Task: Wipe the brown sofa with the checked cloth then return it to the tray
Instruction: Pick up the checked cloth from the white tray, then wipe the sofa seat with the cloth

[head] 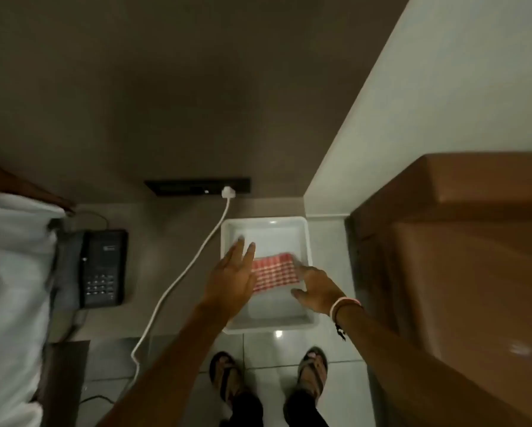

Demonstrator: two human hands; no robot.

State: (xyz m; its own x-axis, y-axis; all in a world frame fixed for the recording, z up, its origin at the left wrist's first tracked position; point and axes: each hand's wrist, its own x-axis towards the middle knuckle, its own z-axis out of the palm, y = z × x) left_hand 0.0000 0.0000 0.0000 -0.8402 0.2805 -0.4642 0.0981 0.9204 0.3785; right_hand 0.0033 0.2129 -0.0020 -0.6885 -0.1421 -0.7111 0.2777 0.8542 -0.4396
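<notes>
A red-and-white checked cloth (275, 274) lies folded flat inside a white plastic tray (268, 224) on the tiled floor. My left hand (232, 274) hovers over the tray's left side with fingers spread, its palm at the cloth's left edge. My right hand (315, 288), with bands at the wrist, reaches in from the right; its fingers are at the cloth's right edge, spread. Whether either hand touches the cloth is unclear. The brown sofa (462, 272) fills the right side, close to the tray.
A white cable (178, 282) runs from a wall socket (228, 192) down past the tray's left side. A black telephone (103, 268) sits on a low surface at left, beside white bedding (12, 288). My sandalled feet (268, 374) stand just below the tray.
</notes>
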